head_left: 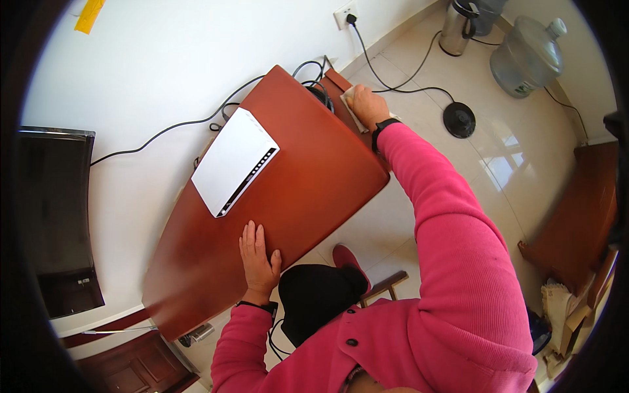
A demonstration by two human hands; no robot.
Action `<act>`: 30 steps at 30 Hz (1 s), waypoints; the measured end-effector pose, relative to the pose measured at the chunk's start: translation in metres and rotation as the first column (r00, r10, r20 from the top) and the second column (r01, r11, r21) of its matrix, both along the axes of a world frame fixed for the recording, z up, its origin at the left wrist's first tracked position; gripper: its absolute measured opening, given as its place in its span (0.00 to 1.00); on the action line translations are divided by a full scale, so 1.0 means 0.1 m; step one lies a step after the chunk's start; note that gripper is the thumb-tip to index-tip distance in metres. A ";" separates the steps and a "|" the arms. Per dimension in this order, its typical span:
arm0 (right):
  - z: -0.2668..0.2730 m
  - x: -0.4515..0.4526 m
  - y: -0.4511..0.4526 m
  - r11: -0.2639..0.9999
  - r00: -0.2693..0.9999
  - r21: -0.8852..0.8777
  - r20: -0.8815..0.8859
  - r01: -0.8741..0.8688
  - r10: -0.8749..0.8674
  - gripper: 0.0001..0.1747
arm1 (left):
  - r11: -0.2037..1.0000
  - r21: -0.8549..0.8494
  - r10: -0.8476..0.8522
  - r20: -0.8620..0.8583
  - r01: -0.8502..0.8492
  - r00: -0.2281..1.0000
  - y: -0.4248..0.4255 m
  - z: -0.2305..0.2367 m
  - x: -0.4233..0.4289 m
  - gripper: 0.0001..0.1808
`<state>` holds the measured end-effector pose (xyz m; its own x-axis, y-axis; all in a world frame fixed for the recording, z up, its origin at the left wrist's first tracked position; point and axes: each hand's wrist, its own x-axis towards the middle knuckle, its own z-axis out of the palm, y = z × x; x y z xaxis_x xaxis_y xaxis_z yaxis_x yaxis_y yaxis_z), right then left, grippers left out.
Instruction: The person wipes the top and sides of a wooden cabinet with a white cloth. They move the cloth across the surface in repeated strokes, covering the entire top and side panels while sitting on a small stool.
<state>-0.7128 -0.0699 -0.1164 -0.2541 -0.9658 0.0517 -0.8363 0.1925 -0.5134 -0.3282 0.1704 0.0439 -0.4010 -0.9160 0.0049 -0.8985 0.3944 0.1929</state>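
My right hand point(369, 105) presses a pale cloth point(348, 98) against the side of a reddish-brown wooden cabinet point(314, 147), beyond its top's right-hand edge. Part of the cloth is hidden under my fingers. My left hand point(258, 260) lies palm down on the cabinet top near the front edge, fingers spread a little and holding nothing. Just beyond its fingertips a white box-shaped device point(236, 162), with a black strip of small round marks along one edge, rests on the same top.
Coiled black cables point(319, 93) hang behind the cabinet, below a wall socket point(347, 15). On the tiled floor stand a round black kettle base point(459, 120), a metal kettle point(455, 29) and a large water bottle point(528, 56). A dark television point(56, 211) is on the left wall.
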 end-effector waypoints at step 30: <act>-0.06 -0.40 1.50 0.988 0.984 -0.104 0.152 0.115 -0.099 0.21 | 0.991 0.041 -0.134 0.072 0.131 0.988 -0.16 0.18 -0.83 0.39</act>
